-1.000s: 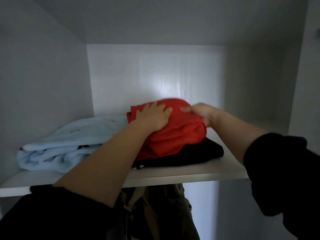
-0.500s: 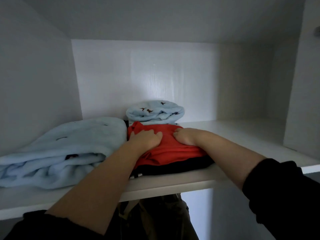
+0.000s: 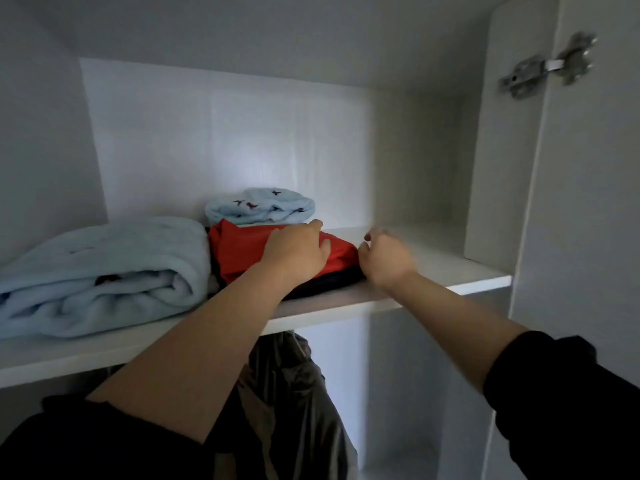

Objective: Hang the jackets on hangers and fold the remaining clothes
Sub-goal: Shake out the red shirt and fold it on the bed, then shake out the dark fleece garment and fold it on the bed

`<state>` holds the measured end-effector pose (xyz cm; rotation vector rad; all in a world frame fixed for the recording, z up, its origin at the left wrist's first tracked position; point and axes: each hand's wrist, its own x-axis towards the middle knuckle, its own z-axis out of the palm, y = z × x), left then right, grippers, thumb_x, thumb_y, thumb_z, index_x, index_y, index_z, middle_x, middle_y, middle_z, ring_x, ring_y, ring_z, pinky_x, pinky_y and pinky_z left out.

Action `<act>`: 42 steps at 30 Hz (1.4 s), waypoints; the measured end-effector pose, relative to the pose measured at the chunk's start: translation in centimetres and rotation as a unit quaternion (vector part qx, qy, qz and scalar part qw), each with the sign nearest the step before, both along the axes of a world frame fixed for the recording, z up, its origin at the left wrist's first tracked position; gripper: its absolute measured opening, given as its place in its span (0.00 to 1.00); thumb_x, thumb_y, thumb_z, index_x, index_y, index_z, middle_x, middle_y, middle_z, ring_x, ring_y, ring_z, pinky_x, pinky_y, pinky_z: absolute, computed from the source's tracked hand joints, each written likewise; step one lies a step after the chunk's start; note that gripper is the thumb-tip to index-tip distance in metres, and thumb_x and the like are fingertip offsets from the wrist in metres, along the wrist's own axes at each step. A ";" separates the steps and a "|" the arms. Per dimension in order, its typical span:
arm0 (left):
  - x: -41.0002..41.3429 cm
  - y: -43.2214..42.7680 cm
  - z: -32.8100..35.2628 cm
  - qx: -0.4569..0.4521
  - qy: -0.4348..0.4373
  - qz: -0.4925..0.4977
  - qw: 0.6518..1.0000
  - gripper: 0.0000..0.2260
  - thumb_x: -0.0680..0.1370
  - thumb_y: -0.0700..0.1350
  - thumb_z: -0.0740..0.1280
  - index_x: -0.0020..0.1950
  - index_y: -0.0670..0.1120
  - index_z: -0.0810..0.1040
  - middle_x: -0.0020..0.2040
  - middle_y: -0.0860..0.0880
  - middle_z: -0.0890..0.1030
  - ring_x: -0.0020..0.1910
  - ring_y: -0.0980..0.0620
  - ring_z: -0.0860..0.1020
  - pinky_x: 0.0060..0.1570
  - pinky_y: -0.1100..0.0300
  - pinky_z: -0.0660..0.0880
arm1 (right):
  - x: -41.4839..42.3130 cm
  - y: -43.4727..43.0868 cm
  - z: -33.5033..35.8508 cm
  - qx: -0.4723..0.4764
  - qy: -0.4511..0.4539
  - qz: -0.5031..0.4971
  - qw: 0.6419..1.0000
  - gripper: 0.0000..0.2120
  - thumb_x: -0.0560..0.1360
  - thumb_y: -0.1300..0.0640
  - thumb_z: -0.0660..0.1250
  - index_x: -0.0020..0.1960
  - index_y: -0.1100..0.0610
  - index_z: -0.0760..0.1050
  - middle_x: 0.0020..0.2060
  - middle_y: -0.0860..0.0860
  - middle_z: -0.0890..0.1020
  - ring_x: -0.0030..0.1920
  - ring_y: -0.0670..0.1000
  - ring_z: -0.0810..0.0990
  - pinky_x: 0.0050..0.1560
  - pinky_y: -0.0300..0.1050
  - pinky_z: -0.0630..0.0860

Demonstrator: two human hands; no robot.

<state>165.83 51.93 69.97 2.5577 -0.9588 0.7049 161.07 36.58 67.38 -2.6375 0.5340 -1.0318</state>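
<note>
Red folded garment [image 3: 242, 247]: on wardrobe shelf [image 3: 433, 271], atop a black folded garment [image 3: 325, 284].
Left hand [image 3: 294, 251]: flat on the red garment, fingers extended, pressing.
Right hand [image 3: 386, 259]: at its right edge, fingers loosely curled, blurred; grip cannot be told.
Left of it: rolled light-blue fleece [image 3: 104, 268].
Behind it: smaller patterned fleece bundle [image 3: 259, 206].
Below it, under the shelf: hanging olive jacket [image 3: 287, 393].

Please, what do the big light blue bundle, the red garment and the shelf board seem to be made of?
Big light blue bundle: probably fleece or plush; fuzzy matt nap, thick soft rolls.
Red garment: thin smooth cloth, slight sheen, fine creases; fibre unclear.
Shelf board: likely white laminated board; flat, smooth, faintly glossy.
</note>
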 end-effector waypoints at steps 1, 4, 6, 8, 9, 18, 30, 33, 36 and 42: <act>-1.7 -1.1 -0.3 -0.001 -0.018 -0.023 1.000 0.20 0.81 0.50 0.56 0.71 0.45 0.67 0.66 0.43 0.75 0.64 0.43 0.72 0.61 0.51 0.69 | -2.4 -1.1 -0.2 -0.016 -0.007 -0.013 1.000 0.15 0.79 0.57 0.55 0.61 0.63 0.72 0.59 0.60 0.76 0.60 0.61 0.72 0.57 0.48 0.68; -7.7 -5.1 -1.7 -0.029 -0.059 -0.106 0.992 0.20 0.79 0.46 0.58 0.70 0.43 0.67 0.66 0.44 0.74 0.65 0.44 0.70 0.62 0.51 0.68 | -11.3 -4.1 -0.6 -0.075 -0.039 -0.065 0.994 0.16 0.78 0.59 0.57 0.63 0.63 0.72 0.62 0.59 0.74 0.62 0.61 0.70 0.62 0.49 0.66; -12.9 -8.3 -3.3 -0.048 -0.070 -0.167 0.982 0.21 0.79 0.45 0.59 0.71 0.43 0.66 0.67 0.43 0.73 0.65 0.43 0.70 0.62 0.52 0.66 | -18.4 -5.7 -1.3 -0.080 -0.079 -0.105 0.988 0.16 0.77 0.60 0.58 0.63 0.63 0.72 0.63 0.59 0.73 0.63 0.60 0.69 0.61 0.50 0.67; -19.1 -11.4 -5.3 -0.062 -0.075 -0.241 0.966 0.21 0.77 0.43 0.62 0.70 0.42 0.68 0.66 0.43 0.73 0.64 0.43 0.70 0.63 0.52 0.65 | -26.0 -6.7 -2.5 -0.066 -0.119 -0.146 0.980 0.16 0.76 0.62 0.59 0.63 0.63 0.72 0.62 0.59 0.75 0.62 0.60 0.70 0.60 0.50 0.67; -22.5 -13.0 -6.4 -0.067 -0.073 -0.284 0.954 0.22 0.75 0.41 0.63 0.69 0.40 0.69 0.67 0.42 0.73 0.65 0.42 0.70 0.64 0.52 0.65 | -30.0 -7.1 -3.3 -0.060 -0.133 -0.170 0.975 0.16 0.76 0.62 0.59 0.62 0.63 0.73 0.61 0.58 0.76 0.61 0.59 0.71 0.59 0.49 0.67; -55.8 -22.4 -15.9 -0.056 0.003 -0.597 0.800 0.22 0.76 0.37 0.62 0.71 0.40 0.68 0.71 0.43 0.69 0.71 0.45 0.65 0.68 0.52 0.63 | -66.7 -7.5 -12.8 -0.003 -0.105 -0.460 0.882 0.17 0.76 0.65 0.57 0.63 0.61 0.72 0.62 0.55 0.75 0.63 0.55 0.69 0.59 0.45 0.67; -89.9 -33.0 -25.2 0.062 0.049 -0.776 0.626 0.26 0.77 0.40 0.58 0.76 0.43 0.59 0.77 0.43 0.56 0.75 0.45 0.55 0.72 0.52 0.54 | -99.6 -9.0 -23.1 0.095 -0.051 -0.700 0.706 0.18 0.75 0.64 0.57 0.65 0.59 0.70 0.63 0.54 0.73 0.63 0.54 0.68 0.59 0.47 0.68; -97.2 -37.9 -27.2 0.079 0.049 -0.804 0.587 0.27 0.76 0.39 0.59 0.76 0.43 0.59 0.77 0.43 0.56 0.75 0.45 0.55 0.72 0.53 0.54 | -106.6 -11.9 -25.2 0.121 -0.050 -0.740 0.660 0.18 0.76 0.64 0.57 0.65 0.58 0.69 0.64 0.53 0.72 0.64 0.54 0.67 0.57 0.47 0.68; -104.3 -41.7 -29.2 0.126 0.070 -0.822 0.551 0.26 0.77 0.39 0.60 0.75 0.43 0.60 0.76 0.42 0.57 0.75 0.44 0.56 0.71 0.53 0.55 | -112.4 -14.4 -27.7 0.175 -0.052 -0.777 0.602 0.18 0.76 0.63 0.57 0.66 0.59 0.69 0.65 0.54 0.72 0.65 0.55 0.66 0.61 0.48 0.66; -117.9 -45.9 -32.6 0.197 0.050 -0.865 0.459 0.27 0.77 0.40 0.61 0.76 0.42 0.59 0.77 0.41 0.57 0.73 0.42 0.58 0.70 0.53 0.55 | -121.6 -15.5 -32.0 0.230 -0.067 -0.831 0.503 0.20 0.76 0.64 0.58 0.67 0.60 0.68 0.66 0.54 0.69 0.64 0.55 0.66 0.62 0.46 0.65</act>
